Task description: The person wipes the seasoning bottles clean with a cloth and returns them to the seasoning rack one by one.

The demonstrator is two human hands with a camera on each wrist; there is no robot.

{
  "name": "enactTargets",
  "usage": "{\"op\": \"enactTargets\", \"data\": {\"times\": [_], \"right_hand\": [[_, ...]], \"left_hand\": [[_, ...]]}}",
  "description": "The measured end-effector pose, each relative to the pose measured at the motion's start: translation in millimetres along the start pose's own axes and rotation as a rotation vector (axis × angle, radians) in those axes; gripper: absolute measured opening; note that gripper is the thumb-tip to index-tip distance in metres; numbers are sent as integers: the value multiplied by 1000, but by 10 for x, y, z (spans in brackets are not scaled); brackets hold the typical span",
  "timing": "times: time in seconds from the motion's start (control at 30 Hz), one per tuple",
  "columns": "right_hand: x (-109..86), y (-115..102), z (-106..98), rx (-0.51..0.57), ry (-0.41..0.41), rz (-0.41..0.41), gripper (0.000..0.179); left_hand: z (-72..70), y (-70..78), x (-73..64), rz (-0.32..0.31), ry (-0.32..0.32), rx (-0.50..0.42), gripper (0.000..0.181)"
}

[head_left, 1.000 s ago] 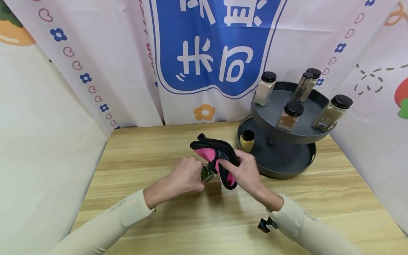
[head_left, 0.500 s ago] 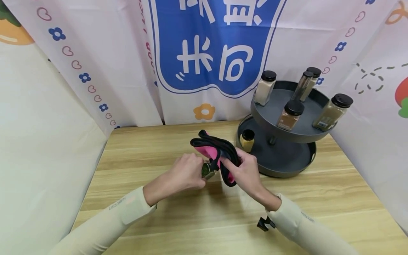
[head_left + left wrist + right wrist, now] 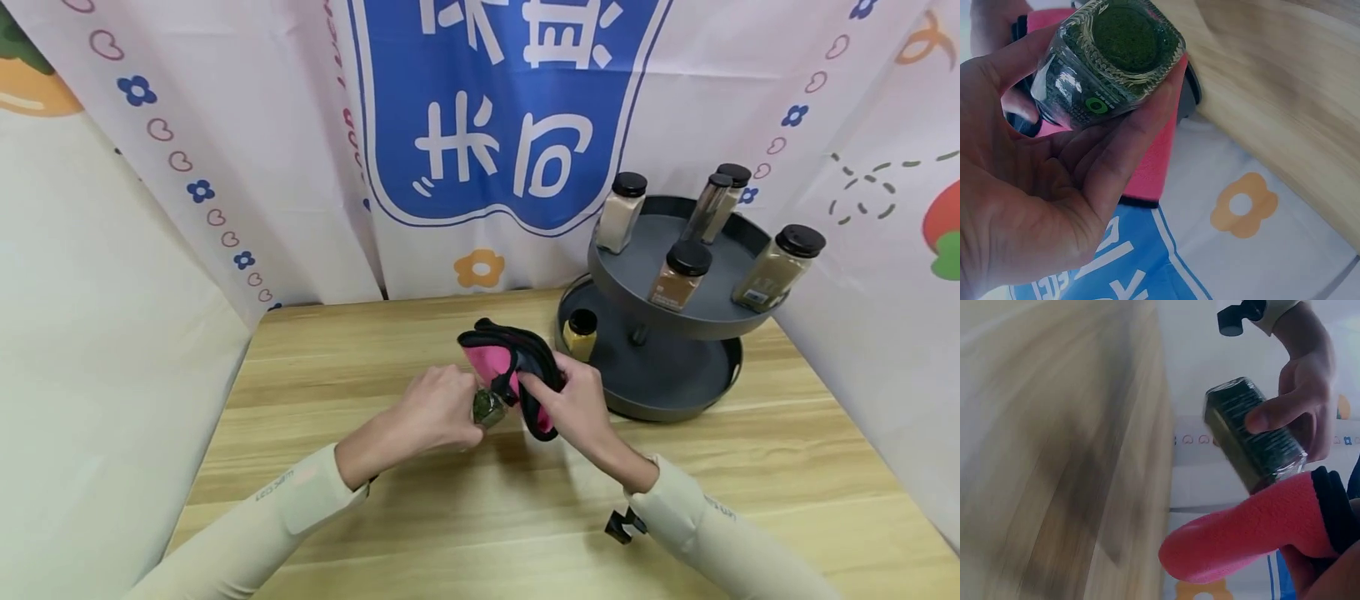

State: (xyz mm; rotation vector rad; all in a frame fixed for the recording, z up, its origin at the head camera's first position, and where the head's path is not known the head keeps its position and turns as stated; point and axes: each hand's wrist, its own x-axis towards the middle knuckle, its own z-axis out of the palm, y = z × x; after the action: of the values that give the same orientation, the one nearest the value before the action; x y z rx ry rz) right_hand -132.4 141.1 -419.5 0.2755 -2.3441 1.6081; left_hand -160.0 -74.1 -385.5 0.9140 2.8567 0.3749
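My left hand (image 3: 431, 412) grips a square clear jar of green dried herbs (image 3: 487, 408), tipped on its side above the table. In the left wrist view the base of this herb jar (image 3: 1125, 40) faces the camera, fingers and thumb on its sides. My right hand (image 3: 577, 408) pinches a folded pink cloth with black edging (image 3: 491, 360), thumb on top. The cloth covers the far end of the jar, so that end is hidden. The right wrist view shows the pink fold (image 3: 1241, 531) right at the jar's end, with the left thumb along the jar's side.
A dark two-tier round rack (image 3: 660, 408) stands at the back right of the wooden table (image 3: 337, 350). Several black-capped spice jars sit on its upper tier (image 3: 652, 233), and a small yellow jar (image 3: 581, 333) on its lower one. Printed cloth walls (image 3: 300, 167) enclose the table.
Both hands stay nearly in place, still holding the jar and the cloth. The cloth's left end has shifted slightly to the right. The rack and its jars are unmoved.
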Motion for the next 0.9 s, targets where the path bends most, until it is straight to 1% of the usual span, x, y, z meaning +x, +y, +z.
{"op": "enactTargets", "data": {"times": [0.07,0.17,0.27,0.37,0.47,0.6,0.7,0.8,0.9], "right_hand": [[-9,-20,-11,20,-2,19,14],[-10,-79,-22,45,-4,-2,14],[33,-77,-9,8,-3,-15,13],[38,-18,-15,-25,-11,19,12],[-16,-14,-43,-4,-35,42,11],[-27,-85,-49,34,-35,14,13],[38,-91,-30,13,-27,-5,14],[74,-57,-26,-23,-26,14,13],[50,-60,-44,-21,-50,34,12]], "left_hand": [[-14,8,5,-4,4,16,39],[-35,15,6,2,17,41,40],[-56,31,-4,6,22,57,38],[-61,37,-20,-5,2,36,37],[-59,20,-30,-19,-2,34,41],[-61,6,-21,-14,1,42,44],[-72,19,-14,-5,0,37,42],[-80,27,-15,-3,-7,25,40],[-78,20,-25,-15,-3,31,42]]}}
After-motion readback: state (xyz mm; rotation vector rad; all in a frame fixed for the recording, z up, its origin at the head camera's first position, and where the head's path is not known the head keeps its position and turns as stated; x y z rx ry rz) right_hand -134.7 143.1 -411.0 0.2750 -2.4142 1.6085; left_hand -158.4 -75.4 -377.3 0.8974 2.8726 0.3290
